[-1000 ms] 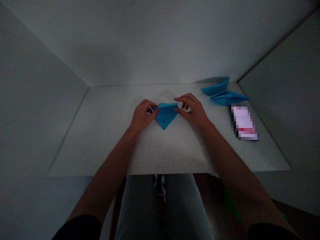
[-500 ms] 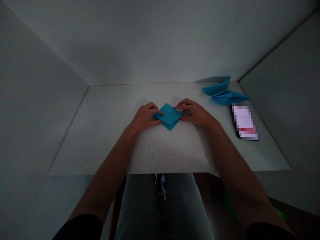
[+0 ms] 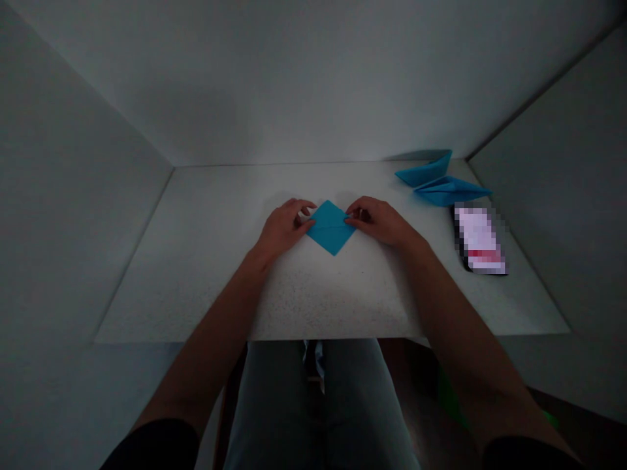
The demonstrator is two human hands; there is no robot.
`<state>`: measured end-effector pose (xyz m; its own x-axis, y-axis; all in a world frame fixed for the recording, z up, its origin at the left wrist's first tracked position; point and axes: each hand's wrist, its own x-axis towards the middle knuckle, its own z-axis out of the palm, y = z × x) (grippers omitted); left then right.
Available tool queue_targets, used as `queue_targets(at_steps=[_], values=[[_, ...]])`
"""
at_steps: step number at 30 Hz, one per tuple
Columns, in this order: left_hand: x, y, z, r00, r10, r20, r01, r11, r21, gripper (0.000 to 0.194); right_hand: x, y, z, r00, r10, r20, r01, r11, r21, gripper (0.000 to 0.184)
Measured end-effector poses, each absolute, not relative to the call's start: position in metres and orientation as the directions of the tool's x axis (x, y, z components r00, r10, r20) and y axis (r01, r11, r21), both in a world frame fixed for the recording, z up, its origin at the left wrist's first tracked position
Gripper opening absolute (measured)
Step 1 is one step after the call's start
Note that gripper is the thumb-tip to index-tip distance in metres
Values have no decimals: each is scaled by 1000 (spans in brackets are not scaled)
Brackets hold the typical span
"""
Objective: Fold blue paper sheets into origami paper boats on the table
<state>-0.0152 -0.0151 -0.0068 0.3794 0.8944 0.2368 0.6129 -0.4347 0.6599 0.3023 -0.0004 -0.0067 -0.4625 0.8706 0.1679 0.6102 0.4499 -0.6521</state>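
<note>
A small blue folded paper [image 3: 332, 230], diamond-shaped with a crease running across its middle, lies between my hands over the table. My left hand [image 3: 287, 226] has its thumb on the paper's left corner, with the fingers curled just beyond the edge. At the opposite corner, my right hand [image 3: 376, 219] pinches the paper between thumb and fingers. The undersides of the paper and some fingertips are hidden.
Two blue paper boats, one behind [image 3: 425, 173] and one in front [image 3: 451, 190], stand at the table's back right. A phone [image 3: 480, 238] with a blurred screen lies near them. Walls enclose the white table [image 3: 313, 307] at the back and sides.
The paper's raised upper layer has come flat, so one diamond with a middle crease shows now. My left fingers have drawn back off its surface, and my right fingers have curled in at the corner.
</note>
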Motion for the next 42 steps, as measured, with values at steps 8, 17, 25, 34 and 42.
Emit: queue_targets(at_steps=[8, 17, 25, 34, 42], values=[[-15, -14, -11, 402, 888, 224, 668, -452, 591, 21, 308, 0, -5, -427, 886, 180, 685, 447, -575, 37], [-16, -14, -13, 403, 882, 245, 660, -465, 590, 37, 307, 0, -7, -459, 880, 119, 493, 365, -790, 44], [-17, -12, -13, 405, 874, 269, 626, -480, 615, 40, 299, 2, -10, -305, 940, 154, 174, 214, -961, 57], [-11, -17, -11, 380, 899, 219, 391, -370, 843, 54, 293, 6, -3, -133, 952, 274, 63, 284, -957, 61], [-5, -22, -9, 430, 878, 212, 246, -340, 908, 62, 289, 9, -9, -7, 948, 318, 66, 318, -946, 64]])
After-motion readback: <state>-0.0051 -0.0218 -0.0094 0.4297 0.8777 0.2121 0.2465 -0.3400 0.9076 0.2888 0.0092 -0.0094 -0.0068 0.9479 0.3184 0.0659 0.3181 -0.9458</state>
